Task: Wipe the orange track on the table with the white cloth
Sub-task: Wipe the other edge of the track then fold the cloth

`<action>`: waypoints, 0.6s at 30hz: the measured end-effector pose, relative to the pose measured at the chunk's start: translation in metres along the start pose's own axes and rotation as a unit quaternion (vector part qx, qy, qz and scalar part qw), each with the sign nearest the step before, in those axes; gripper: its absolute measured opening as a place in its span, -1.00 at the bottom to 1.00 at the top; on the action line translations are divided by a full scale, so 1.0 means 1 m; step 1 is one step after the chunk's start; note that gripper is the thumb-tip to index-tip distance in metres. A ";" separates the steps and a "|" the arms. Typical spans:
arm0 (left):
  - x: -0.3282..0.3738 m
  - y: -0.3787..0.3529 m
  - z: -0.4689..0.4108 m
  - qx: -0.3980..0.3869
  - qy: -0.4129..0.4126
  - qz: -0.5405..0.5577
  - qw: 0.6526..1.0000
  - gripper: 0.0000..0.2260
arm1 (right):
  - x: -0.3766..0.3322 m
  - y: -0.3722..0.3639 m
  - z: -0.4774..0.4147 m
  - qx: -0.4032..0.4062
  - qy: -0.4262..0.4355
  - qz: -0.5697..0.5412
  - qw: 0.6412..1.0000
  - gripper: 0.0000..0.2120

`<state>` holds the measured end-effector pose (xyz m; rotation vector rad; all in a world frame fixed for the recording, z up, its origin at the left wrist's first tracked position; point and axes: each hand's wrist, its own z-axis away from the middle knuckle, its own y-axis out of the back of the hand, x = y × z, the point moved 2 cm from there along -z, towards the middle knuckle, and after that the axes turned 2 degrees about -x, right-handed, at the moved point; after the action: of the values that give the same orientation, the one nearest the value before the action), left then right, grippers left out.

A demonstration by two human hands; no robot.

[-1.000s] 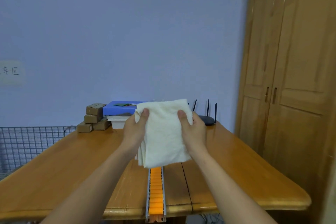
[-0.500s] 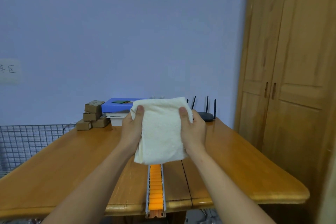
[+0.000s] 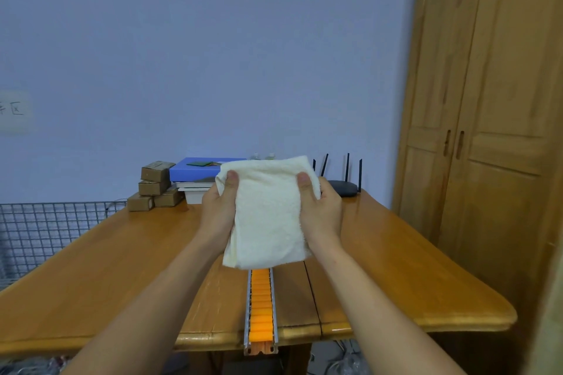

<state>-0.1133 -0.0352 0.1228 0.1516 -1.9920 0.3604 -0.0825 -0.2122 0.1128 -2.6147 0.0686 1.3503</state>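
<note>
The orange track [image 3: 260, 307] runs straight from 6 toward 12 o'clock down the middle of the surface [image 3: 91, 268], ribbed orange segments in a pale metal channel. My left hand [image 3: 217, 213] and right hand [image 3: 323, 213] grip the folded, fluffy white cloth [image 3: 268, 216] by its sides, held up above the track's far part.

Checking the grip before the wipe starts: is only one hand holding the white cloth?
No: the left hand and right hand both grip the folded white terry cloth.
</note>
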 end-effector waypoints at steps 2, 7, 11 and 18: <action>-0.002 0.001 -0.001 0.000 0.008 0.001 1.000 -0.67 | 0.000 0.000 0.000 0.001 0.002 0.000 1.000 -0.49; -0.006 0.002 -0.004 0.004 0.052 0.024 0.998 -0.58 | -0.001 0.000 0.000 0.006 -0.001 0.002 1.000 -0.50; -0.007 0.003 -0.005 0.011 0.079 0.035 0.996 -0.64 | -0.003 -0.002 0.001 0.002 -0.002 0.000 1.000 -0.53; -0.015 0.009 0.000 0.023 0.089 0.056 0.994 -0.81 | -0.001 0.009 -0.006 -0.034 -0.018 0.035 0.999 -0.56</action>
<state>-0.1092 -0.0273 0.1079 0.0353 -1.8198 0.4767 -0.0795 -0.2219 0.1154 -2.6664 0.1133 1.4462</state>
